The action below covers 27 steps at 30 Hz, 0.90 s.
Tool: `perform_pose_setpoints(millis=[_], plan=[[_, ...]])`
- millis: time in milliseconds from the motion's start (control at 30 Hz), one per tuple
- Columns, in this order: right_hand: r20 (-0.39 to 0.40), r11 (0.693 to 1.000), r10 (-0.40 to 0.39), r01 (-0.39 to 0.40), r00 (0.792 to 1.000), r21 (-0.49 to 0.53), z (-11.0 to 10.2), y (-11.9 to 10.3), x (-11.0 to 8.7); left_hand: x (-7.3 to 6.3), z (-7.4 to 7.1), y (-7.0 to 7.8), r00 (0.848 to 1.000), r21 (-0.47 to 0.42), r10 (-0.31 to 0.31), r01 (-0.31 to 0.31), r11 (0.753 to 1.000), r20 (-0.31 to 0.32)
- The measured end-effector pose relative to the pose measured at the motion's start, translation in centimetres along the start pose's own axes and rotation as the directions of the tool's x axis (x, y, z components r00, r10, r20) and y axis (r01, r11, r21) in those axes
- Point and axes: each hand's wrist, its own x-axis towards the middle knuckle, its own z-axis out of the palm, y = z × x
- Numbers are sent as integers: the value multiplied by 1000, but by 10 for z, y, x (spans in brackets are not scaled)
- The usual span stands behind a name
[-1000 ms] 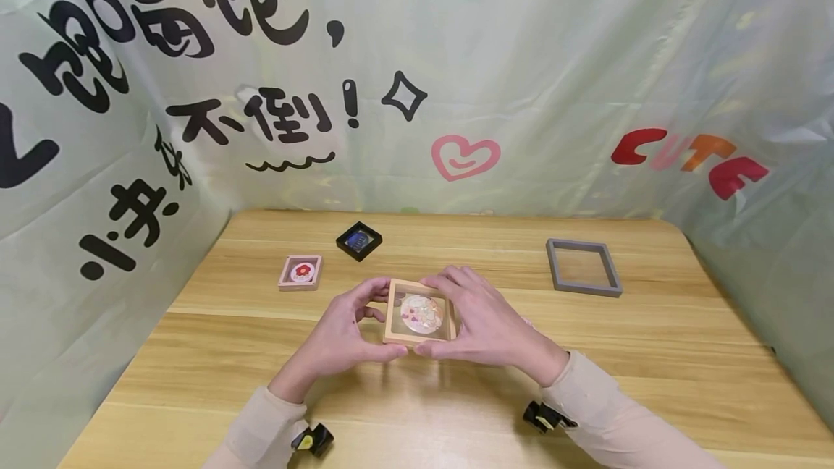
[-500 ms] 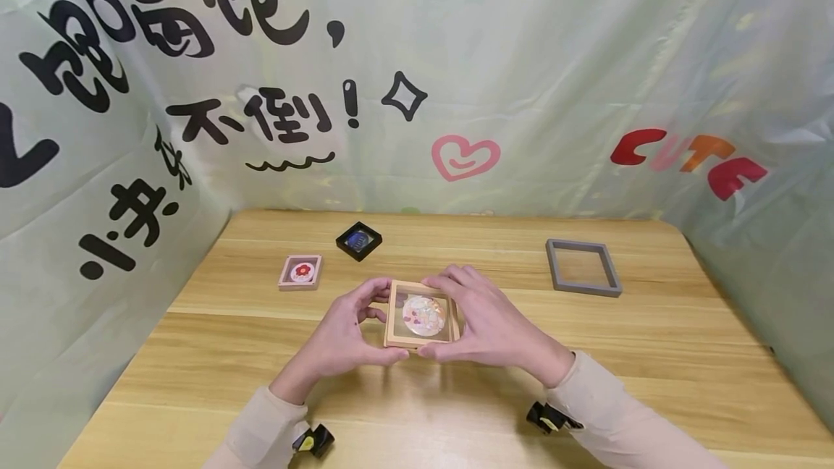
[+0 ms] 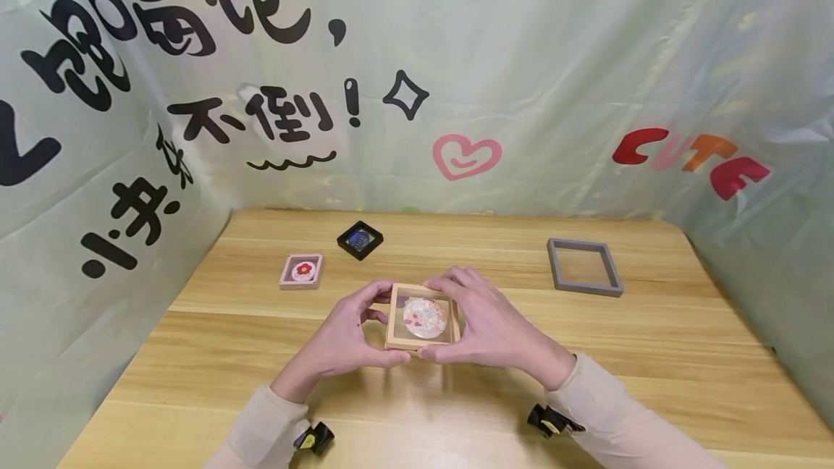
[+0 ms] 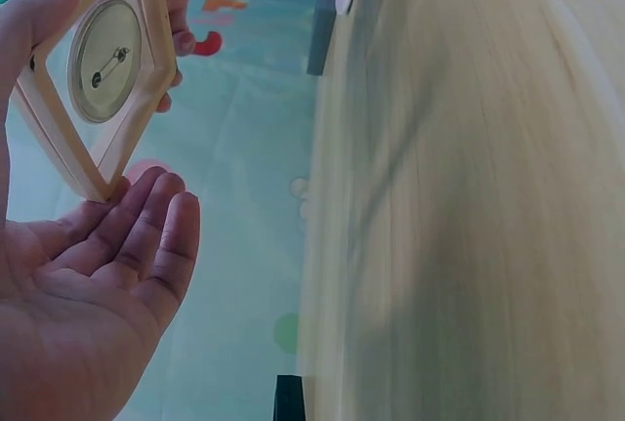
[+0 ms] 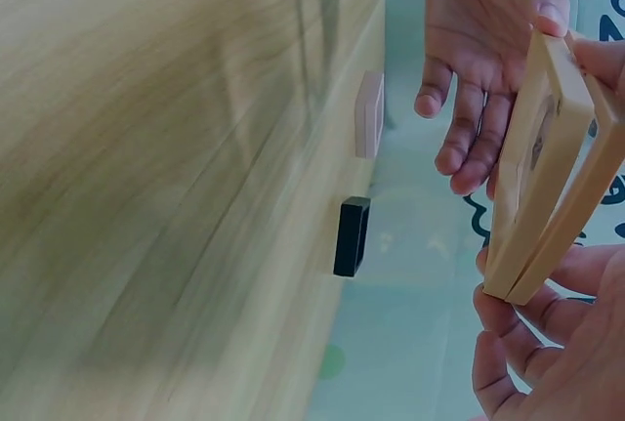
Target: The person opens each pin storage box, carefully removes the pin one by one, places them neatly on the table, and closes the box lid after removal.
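At the table's (image 3: 195, 382) near middle, the left hand (image 3: 342, 331) and right hand (image 3: 489, 324) hold a case (image 3: 404, 344) between them, above the surface, with a badge (image 3: 425, 318) in it. Farther left lies a smaller case (image 3: 293, 286); a lozenge-set box (image 3: 348, 250) sits beyond it, slightly right. A frame (image 3: 589, 289) lies far right, before the cloth backdrop (image 3: 541, 78).

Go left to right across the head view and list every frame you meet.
Pink frame → black frame, turned cornerwise → peach frame → gray frame.
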Motion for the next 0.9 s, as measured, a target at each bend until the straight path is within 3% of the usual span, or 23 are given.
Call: perform_pose_setpoints(millis=[533, 900], plan=[[73, 997, 61, -64, 995, 42, -9, 0, 1, 1, 3, -1, 999, -29, -36, 35, 999, -8], [80, 976, 91, -105, 993, 193, -19, 5, 5, 3, 3, -3, 998, -51, -63, 62, 997, -20]])
